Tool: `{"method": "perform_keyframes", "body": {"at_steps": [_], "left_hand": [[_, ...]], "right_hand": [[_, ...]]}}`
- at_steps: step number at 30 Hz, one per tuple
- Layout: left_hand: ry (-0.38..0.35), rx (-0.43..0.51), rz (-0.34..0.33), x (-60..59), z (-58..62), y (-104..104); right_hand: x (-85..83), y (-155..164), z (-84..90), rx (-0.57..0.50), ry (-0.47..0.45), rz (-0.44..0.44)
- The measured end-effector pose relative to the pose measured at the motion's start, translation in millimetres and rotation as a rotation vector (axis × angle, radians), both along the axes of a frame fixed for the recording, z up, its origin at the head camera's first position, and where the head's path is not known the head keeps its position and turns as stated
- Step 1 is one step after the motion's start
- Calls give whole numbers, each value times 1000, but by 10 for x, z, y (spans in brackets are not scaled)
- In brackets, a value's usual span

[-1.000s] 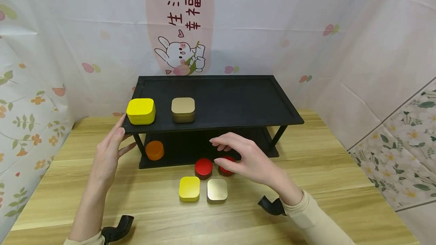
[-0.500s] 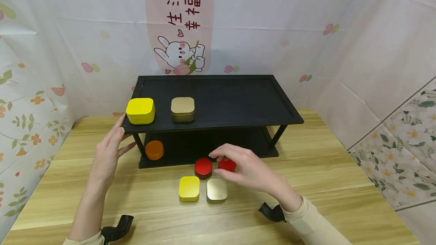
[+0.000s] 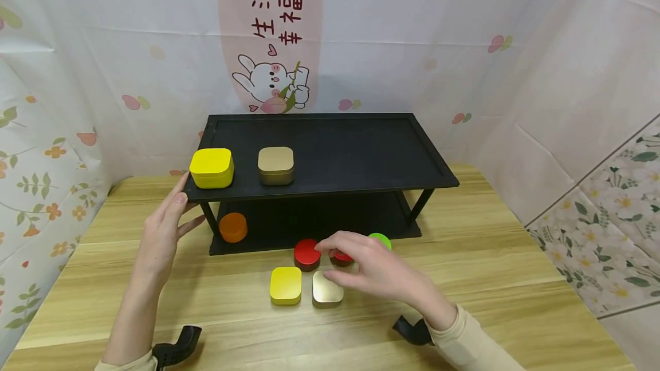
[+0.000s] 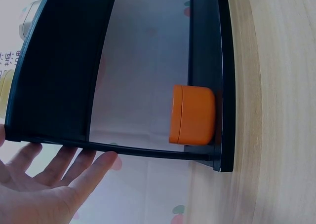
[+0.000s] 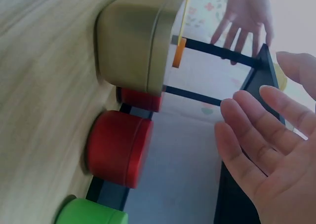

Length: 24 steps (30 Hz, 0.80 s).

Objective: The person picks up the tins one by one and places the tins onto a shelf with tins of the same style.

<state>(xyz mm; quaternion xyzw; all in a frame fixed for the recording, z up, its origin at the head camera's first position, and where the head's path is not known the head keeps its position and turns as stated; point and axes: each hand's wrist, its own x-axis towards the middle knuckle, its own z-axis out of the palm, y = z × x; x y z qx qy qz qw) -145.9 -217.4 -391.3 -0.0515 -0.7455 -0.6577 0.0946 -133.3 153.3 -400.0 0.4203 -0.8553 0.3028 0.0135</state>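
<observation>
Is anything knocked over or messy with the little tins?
Nothing stands out. Every tin sits flat: two on the black shelf, the orange tin below, the rest in a tidy cluster on the table under the right hand.

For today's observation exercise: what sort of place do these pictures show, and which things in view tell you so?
Probably a staged tabletop booth for sorting practice, not a lived-in room. A wooden table is boxed in by printed floral sheets. A black two-tier shelf stands on it, with small coloured tins such as the yellow square tin.
</observation>
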Motion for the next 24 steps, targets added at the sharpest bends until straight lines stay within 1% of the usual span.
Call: {"method": "perform_keyframes", "body": {"at_steps": [8, 18, 24], "left_hand": [[10, 1, -1, -8, -2, 1], [7, -10, 2, -3, 3, 0], [-5, -20, 8, -7, 10, -3]], "right_hand": [[32, 1, -61, 59, -57, -19], [56, -2, -95, 147, -67, -45], [58, 2, -134, 172, -55, -38]]}}
